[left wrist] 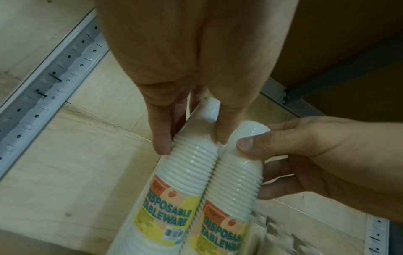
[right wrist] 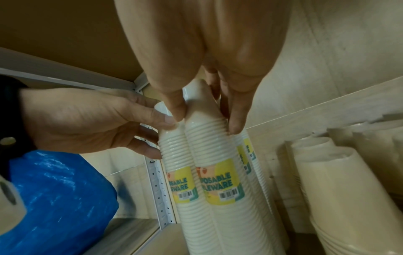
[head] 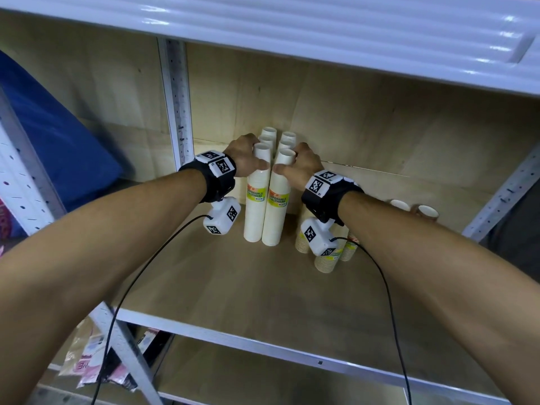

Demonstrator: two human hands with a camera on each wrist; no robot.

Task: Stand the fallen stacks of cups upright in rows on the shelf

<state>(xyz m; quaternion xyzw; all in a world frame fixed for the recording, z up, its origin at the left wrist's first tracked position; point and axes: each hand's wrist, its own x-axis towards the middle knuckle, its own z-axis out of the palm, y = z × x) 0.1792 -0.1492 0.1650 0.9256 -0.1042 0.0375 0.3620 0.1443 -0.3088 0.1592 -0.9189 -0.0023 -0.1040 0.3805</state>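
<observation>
Several tall sleeves of white cups with yellow labels stand upright in two rows at the back left of the wooden shelf (head: 222,287). My left hand (head: 257,157) (left wrist: 191,143) pinches the top of the front left stack (head: 253,209) (left wrist: 185,172) between thumb and fingers. Beside it, my right hand (head: 287,160) (right wrist: 206,120) grips the top of the front right stack (head: 274,217) (right wrist: 214,151). The two stacks touch side by side. Fallen stacks (head: 324,263) (right wrist: 348,181) lie to the right, partly hidden under my right forearm.
More fallen cups (head: 428,213) lie near the right upright (head: 502,197). A perforated metal post (head: 178,106) stands just left of the rows. Beyond it sits a blue bag (head: 58,147) (right wrist: 54,189). The upper shelf (head: 292,30) hangs low overhead. Bare board runs along the front.
</observation>
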